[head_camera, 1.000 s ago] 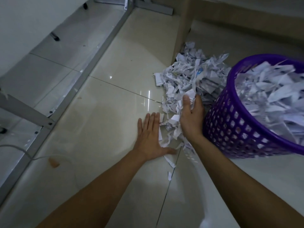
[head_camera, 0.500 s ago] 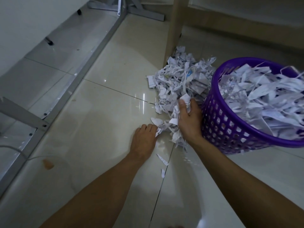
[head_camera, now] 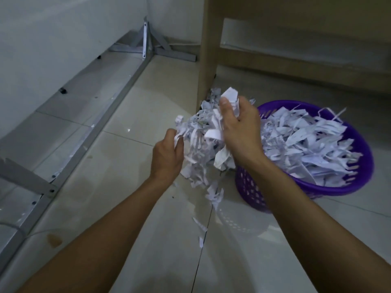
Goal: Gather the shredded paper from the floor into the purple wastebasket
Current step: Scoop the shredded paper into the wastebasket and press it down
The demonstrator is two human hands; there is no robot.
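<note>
Hands cup a clump of shredded paper [head_camera: 203,142] between them: left hand [head_camera: 167,159] pinching strips, right hand [head_camera: 241,132] curled over the top. Purple wastebasket [head_camera: 251,187], heaped full, stands just right, nearest the right hand. Scraps [head_camera: 198,224] lie on the floor [head_camera: 131,208].

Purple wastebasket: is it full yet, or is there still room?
Nearly full. Shredded strips are heaped about level with the purple wastebasket rim, some poking above it at the back. How tightly they are packed below cannot be told.
</note>
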